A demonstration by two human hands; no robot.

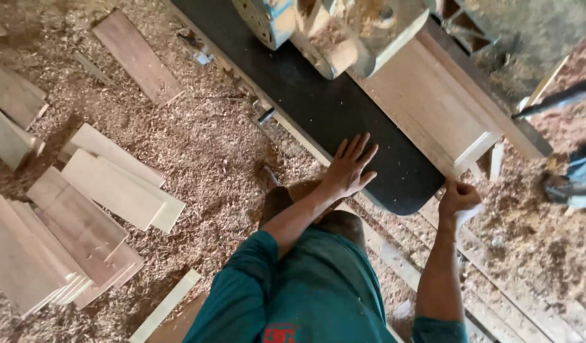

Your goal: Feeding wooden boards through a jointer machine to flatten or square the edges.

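Far left, a loose stack of pale, flat, sawn wooden boards (83,222) lies fanned out on the sawdust-covered floor (217,146), and one darker brownish plank (137,56) sits apart near the top of the view. Moving in, there's the person's teal sleeve (242,292) and the bare left arm running up to the left hand (350,166), which is spread wide, fingers (359,147) splayed, palm pressed flat on the black, smooth machine table with a rounded end (318,108); it grips nothing, just bears down on that dark surface. Above it, the dusty blue-and-cream machine housing (318,28) hangs over the table, caked in sawdust. Now to the right: a broad, light-coloured wooden panel (432,105) lies along the table's far side, its near end jutting past the table's edge. The right hand (458,198) is curled into a tight fist just under that near corner, closed on something pale, whether the panel's edge or a thin strip I cannot tell. Beyond it, worn wooden slats (496,286) run across the sawdust, with blue cloth (582,174) at the far right edge.
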